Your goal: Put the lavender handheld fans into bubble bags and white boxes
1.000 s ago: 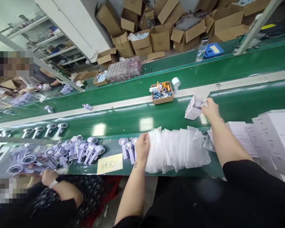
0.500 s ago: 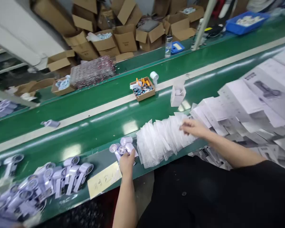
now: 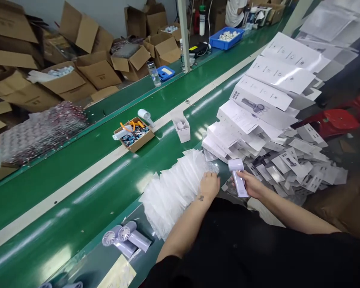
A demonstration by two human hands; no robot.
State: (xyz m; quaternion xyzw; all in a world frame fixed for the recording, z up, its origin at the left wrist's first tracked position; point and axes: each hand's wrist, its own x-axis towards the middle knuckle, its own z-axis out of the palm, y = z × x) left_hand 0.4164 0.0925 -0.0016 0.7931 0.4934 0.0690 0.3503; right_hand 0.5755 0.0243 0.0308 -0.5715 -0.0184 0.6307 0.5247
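So the right hand [image 3: 251, 185] is gripping a lavender fan [image 3: 239, 183] just right of the bubble-bag row [image 3: 175, 188], left hand [image 3: 210, 186] curled at that row's right end, can't tell if it's pinching.

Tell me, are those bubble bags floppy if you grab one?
Probably floppy: the bubble bags look thin, with crumpled edges. Likely light too, as they seem flat and filmy. One might slide against its neighbours, since they overlap.

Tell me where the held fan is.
The fan is right of centre in the head view, in the right hand, between the bubble bags and the carton pile.
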